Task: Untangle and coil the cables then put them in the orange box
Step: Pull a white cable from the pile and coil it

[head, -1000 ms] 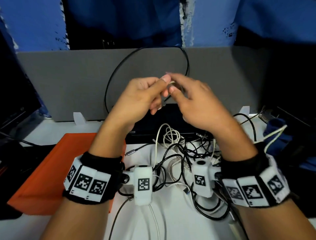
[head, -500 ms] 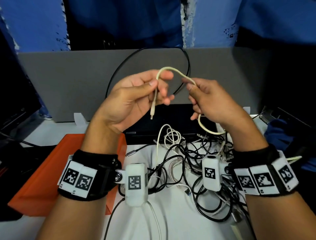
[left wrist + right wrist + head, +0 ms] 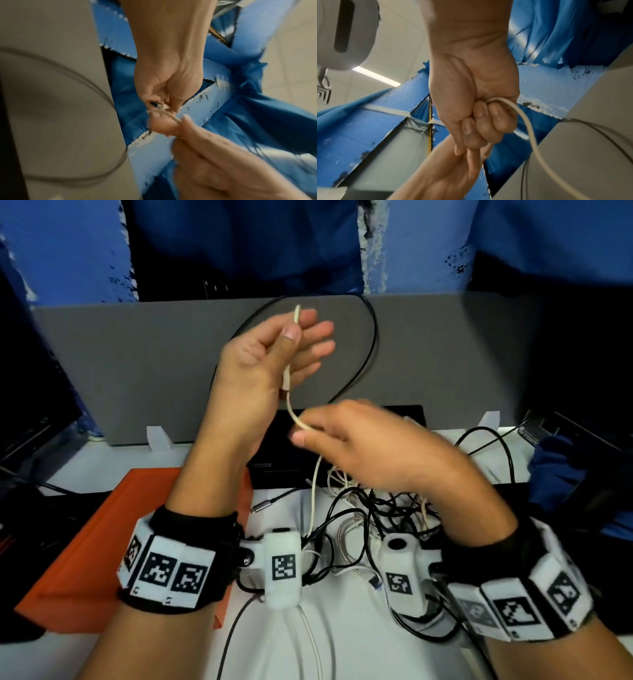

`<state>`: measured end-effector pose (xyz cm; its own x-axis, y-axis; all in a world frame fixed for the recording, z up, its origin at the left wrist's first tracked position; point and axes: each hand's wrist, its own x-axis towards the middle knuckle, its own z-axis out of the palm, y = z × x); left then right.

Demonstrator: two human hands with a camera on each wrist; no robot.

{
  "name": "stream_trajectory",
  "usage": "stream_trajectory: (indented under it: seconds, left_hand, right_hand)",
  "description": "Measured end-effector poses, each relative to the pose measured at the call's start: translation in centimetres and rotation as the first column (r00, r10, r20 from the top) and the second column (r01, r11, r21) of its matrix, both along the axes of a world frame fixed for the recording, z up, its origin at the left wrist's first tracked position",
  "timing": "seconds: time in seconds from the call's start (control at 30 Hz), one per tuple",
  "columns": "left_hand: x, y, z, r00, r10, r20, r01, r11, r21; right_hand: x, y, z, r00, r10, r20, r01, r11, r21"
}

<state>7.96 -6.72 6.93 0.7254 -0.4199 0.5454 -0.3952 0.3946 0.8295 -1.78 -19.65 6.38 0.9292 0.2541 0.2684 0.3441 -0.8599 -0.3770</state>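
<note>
A thin cream cable (image 3: 289, 402) runs between both hands above the table. My left hand (image 3: 274, 354) is raised, thumb pressing the cable against its fingers, with the cable's end sticking up past them. Below and to the right, my right hand (image 3: 346, 436) grips the same cable (image 3: 527, 121) in curled fingers; from there it drops toward the tangle of black and white cables (image 3: 370, 515) on the white table. The orange box (image 3: 85, 542) lies at the left, beneath my left forearm. In the left wrist view, the cable (image 3: 171, 116) is pinched between fingertips.
A grey panel (image 3: 137, 364) stands behind the table with a large black cable loop (image 3: 371, 347) in front of it. A flat black device (image 3: 281, 453) sits at the panel's foot. Blue cloth (image 3: 561, 463) and dark gear crowd the right edge; dark equipment lies left.
My left hand has risen and turned the cable's end upward. My right hand has dropped and moved left, sliding along the cable to just below the left hand.
</note>
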Motion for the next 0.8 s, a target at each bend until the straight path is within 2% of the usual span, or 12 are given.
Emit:
stream_trajectory:
  seconds: [0.07, 0.13, 0.23, 0.33, 0.5, 0.6, 0.8]
  left_hand:
    - [-0.1, 0.8, 0.1, 0.998, -0.011, 0.062, 0.001, 0.989, 0.150]
    - [-0.7, 1.6, 0.5, 0.990, -0.124, 0.064, 0.099, 0.950, 0.297]
    - [-1.7, 2.5, 0.9, 0.948, -0.316, 0.048, 0.265, 0.859, 0.437]
    - [-2.0, 2.9, 1.2, 0.922, -0.381, 0.068, 0.316, 0.844, 0.433]
    - [-2.0, 3.0, 1.3, 0.933, -0.328, 0.151, 0.250, 0.889, 0.384]
    - [-2.2, 2.6, 1.3, 0.928, -0.308, 0.211, 0.213, 0.901, 0.377]
    - [-1.9, 1.9, 1.0, 0.914, -0.386, 0.127, 0.317, 0.873, 0.369]
  right_hand:
    - [-0.6, -1.2, 1.0, 0.998, 0.001, 0.067, -0.011, 0.988, 0.153]
    - [-1.1, -2.6, 1.8, 0.986, -0.027, 0.163, -0.024, 0.953, 0.301]
    - [-1.8, -3.6, 2.4, 0.942, -0.078, 0.327, -0.066, 0.911, 0.408]
    - [-1.8, -4.0, 2.5, 0.925, -0.093, 0.369, -0.118, 0.852, 0.510]
    - [-1.4, -3.5, 2.2, 0.946, -0.040, 0.320, -0.079, 0.934, 0.349]
    - [-1.5, -3.7, 2.3, 0.929, -0.079, 0.361, -0.059, 0.932, 0.356]
    - [-0.8, -3.7, 1.8, 0.903, -0.130, 0.409, -0.090, 0.875, 0.476]
